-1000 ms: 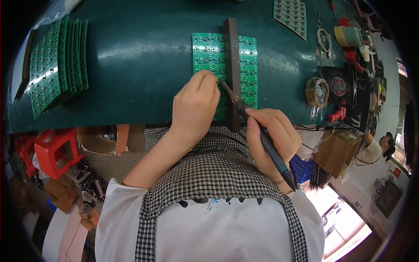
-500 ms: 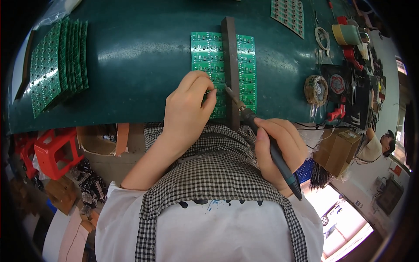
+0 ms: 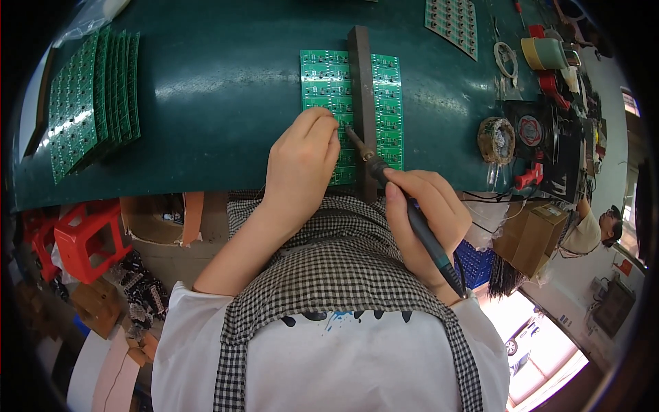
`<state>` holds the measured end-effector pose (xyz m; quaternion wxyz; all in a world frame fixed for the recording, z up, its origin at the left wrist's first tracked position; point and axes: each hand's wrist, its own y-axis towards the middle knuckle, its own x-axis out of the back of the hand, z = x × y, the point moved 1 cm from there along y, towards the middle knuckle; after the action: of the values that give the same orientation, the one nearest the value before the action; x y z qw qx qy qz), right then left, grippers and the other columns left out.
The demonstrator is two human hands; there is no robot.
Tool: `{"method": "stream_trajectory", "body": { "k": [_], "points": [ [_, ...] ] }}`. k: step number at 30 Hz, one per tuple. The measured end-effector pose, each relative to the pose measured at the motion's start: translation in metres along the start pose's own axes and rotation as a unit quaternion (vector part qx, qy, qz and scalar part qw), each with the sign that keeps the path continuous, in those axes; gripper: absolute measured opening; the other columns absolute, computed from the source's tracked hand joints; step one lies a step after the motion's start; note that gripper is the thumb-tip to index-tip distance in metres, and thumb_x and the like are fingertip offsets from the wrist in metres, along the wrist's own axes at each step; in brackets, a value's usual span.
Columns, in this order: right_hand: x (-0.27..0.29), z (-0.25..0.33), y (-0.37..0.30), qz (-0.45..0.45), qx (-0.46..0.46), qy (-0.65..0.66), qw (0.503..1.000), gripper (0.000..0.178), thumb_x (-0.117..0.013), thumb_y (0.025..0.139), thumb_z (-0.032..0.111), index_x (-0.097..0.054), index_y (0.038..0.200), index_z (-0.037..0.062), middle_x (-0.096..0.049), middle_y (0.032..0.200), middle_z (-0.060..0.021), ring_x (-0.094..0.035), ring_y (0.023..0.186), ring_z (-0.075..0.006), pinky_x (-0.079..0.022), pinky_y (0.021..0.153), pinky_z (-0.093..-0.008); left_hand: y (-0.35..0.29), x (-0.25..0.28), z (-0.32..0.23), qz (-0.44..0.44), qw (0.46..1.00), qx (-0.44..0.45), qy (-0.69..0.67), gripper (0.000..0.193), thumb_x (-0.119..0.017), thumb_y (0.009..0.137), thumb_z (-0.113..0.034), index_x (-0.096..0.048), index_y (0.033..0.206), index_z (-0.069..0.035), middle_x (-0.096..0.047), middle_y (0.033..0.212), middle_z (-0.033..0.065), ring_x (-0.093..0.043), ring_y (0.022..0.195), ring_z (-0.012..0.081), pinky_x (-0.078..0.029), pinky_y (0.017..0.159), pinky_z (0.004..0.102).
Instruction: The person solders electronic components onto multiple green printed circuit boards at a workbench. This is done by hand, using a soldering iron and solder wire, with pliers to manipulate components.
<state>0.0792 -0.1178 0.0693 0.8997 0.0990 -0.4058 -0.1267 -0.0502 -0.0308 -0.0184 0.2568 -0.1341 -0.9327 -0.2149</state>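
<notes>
A green circuit board panel [image 3: 316,88] lies on the table near its front edge, with a long dark metal bar [image 3: 362,82] resting across it. My right hand [image 3: 439,213] grips a soldering iron [image 3: 427,240] like a pen. The iron's tip touches or nearly touches the panel just left of the bar. Beside that tip, my left hand [image 3: 301,161] is closed in a pinch over the panel's left part. A thin strand of solder wire shows faintly by its wrist; the end at the fingertips is hidden.
Stacked green panels [image 3: 96,103] stand at the table's left. Another panel [image 3: 453,24] lies at the far right. A round tin [image 3: 496,141], a tape roll [image 3: 539,53] and cables crowd the right side. A red stool [image 3: 89,240] and cardboard boxes [image 3: 532,230] are below table level.
The soldering iron and my right hand have shifted left and slightly away from me, bringing the tip off the bar's edge. My left hand has moved slightly right, its fingers drawn closer together.
</notes>
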Motion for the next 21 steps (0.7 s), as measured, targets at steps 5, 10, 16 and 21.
{"method": "stream_trajectory", "body": {
  "k": [5, 10, 16, 21],
  "points": [
    [-0.001, 0.0, 0.0, 0.001, -0.004, 0.003, 1.0, 0.02, -0.07, 0.073, -0.005, -0.067, 0.092, -0.0008, -0.064, 0.08, -0.0119, -0.065, 0.067, -0.0222, -0.052, 0.059, -0.0275, 0.0, 0.002, 0.0, 0.019, 0.999, 0.042, -0.017, 0.011, -0.064, 0.081, 0.0, -0.062, 0.091, 0.0, -0.065, 0.098, 0.0094, -0.064, 0.072, 0.0205, -0.051, 0.059, 0.0282],
    [0.003, 0.001, -0.003, 0.005, -0.005, 0.013, 1.0, 0.02, -0.069, 0.073, -0.005, -0.067, 0.092, -0.0009, -0.064, 0.08, -0.0117, -0.065, 0.066, -0.0221, -0.052, 0.058, -0.0275, -0.001, 0.002, 0.001, 0.006, 1.0, 0.017, -0.015, 0.01, -0.064, 0.08, 0.0, -0.063, 0.09, 0.0, -0.065, 0.099, 0.0086, -0.062, 0.068, 0.0191, -0.049, 0.056, 0.0279],
    [0.009, 0.004, -0.006, -0.004, 0.003, -0.008, 1.0, 0.019, -0.068, 0.071, -0.007, -0.068, 0.09, -0.0009, -0.065, 0.078, -0.0117, -0.066, 0.065, -0.0218, -0.052, 0.057, -0.0275, -0.002, 0.006, 0.0, 0.016, 0.998, 0.046, -0.027, 0.011, -0.065, 0.079, -0.001, -0.062, 0.089, -0.001, -0.065, 0.099, 0.0072, -0.057, 0.062, 0.0164, -0.045, 0.054, 0.0258],
    [0.02, 0.008, -0.006, 0.003, 0.014, -0.022, 1.0, 0.017, -0.067, 0.071, -0.007, -0.068, 0.088, -0.0021, -0.065, 0.078, -0.0119, -0.065, 0.065, -0.023, -0.052, 0.057, -0.0276, -0.002, 0.012, -0.015, 0.037, 0.996, 0.072, -0.043, 0.01, -0.065, 0.078, 0.0, -0.06, 0.087, -0.001, -0.064, 0.097, 0.0063, -0.054, 0.06, 0.0149, -0.043, 0.053, 0.024]
  ]
}}
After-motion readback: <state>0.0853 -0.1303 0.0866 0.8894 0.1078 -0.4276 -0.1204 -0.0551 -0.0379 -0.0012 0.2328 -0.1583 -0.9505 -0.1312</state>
